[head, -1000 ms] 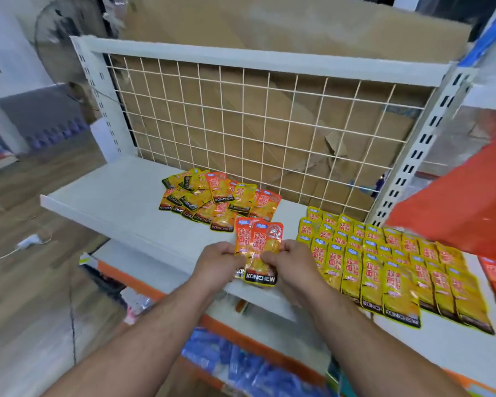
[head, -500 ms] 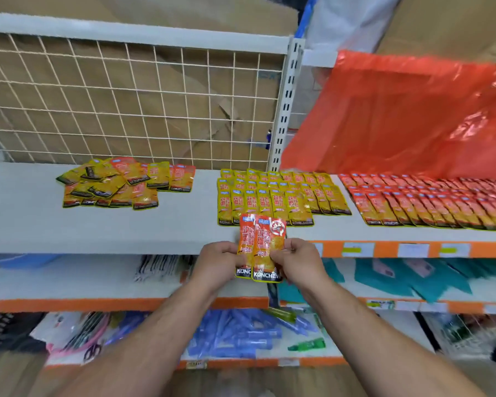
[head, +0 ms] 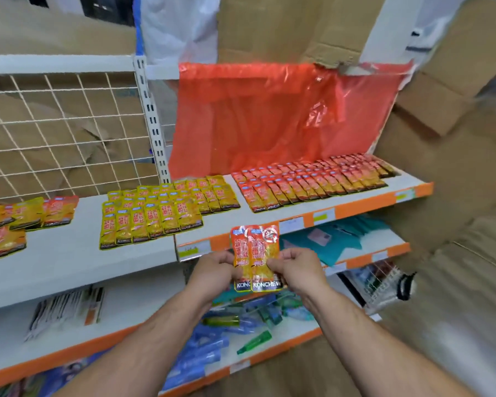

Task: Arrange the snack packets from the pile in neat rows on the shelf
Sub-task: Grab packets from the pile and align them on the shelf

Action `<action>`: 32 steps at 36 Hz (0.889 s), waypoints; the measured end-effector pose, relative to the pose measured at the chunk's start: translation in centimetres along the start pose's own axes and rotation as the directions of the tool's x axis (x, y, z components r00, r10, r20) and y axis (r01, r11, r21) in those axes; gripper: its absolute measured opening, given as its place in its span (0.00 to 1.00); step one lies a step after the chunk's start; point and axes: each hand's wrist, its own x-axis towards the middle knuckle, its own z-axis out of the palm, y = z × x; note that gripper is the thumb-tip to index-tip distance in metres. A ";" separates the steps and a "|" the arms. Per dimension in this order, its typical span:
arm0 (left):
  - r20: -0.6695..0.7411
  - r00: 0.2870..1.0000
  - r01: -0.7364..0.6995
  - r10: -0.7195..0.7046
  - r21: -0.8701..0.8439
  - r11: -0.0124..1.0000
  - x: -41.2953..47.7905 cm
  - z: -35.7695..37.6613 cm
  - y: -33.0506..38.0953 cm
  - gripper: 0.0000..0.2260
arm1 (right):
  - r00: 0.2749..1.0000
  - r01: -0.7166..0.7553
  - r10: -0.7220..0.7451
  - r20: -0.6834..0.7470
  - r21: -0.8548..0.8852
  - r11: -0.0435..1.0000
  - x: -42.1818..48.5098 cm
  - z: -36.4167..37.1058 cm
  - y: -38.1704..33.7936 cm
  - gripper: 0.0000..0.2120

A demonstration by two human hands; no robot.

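Both hands hold a small stack of orange snack packets (head: 257, 253) upright in front of the shelf's front edge. My left hand (head: 212, 272) grips the stack's left side and my right hand (head: 297, 270) pinches its right side. On the white shelf (head: 69, 262) a loose pile of yellow and orange packets (head: 20, 219) lies at the far left. Neat rows of yellow packets (head: 161, 210) fill the middle. Rows of orange-red packets (head: 312, 179) run along the right section.
A wire grid back panel (head: 55, 133) stands behind the left section and a red plastic sheet (head: 278, 116) hangs behind the right. Lower shelves hold teal packs (head: 335, 239), blue and green items (head: 241, 322) and dark booklets (head: 66, 310). Cardboard boxes (head: 447, 110) stand at the right.
My view has swung right along the shelf, from the loose pile toward the orange-red rows. Both hands kept hold of the packet stack and moved right with it.
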 end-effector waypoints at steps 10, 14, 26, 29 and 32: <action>0.066 0.997 -0.035 0.034 0.017 0.999 1.9 14.7 5.5 0.14 | 0.997 -0.006 0.001 -0.081 -0.058 0.998 4.9 -15.1 2.3 0.14; 0.092 0.996 -0.019 0.017 0.024 1.000 3.0 19.4 7.1 0.13 | 0.997 -0.028 0.023 -0.073 -0.069 0.997 6.8 -20.2 3.1 0.14; 0.121 0.993 -0.014 0.008 0.053 0.999 12.4 28.9 13.0 0.17 | 0.992 -0.026 0.013 -0.129 -0.101 0.995 16.9 -29.1 3.1 0.15; 0.173 0.985 -0.035 0.026 0.047 0.998 16.2 31.4 15.3 0.13 | 0.980 -0.040 0.030 -0.195 -0.047 0.998 20.5 -31.6 2.4 0.14; 0.208 0.977 -0.059 0.052 0.028 0.998 19.3 34.1 17.3 0.16 | 0.966 -0.046 0.039 -0.256 -0.023 0.999 23.6 -33.9 2.0 0.15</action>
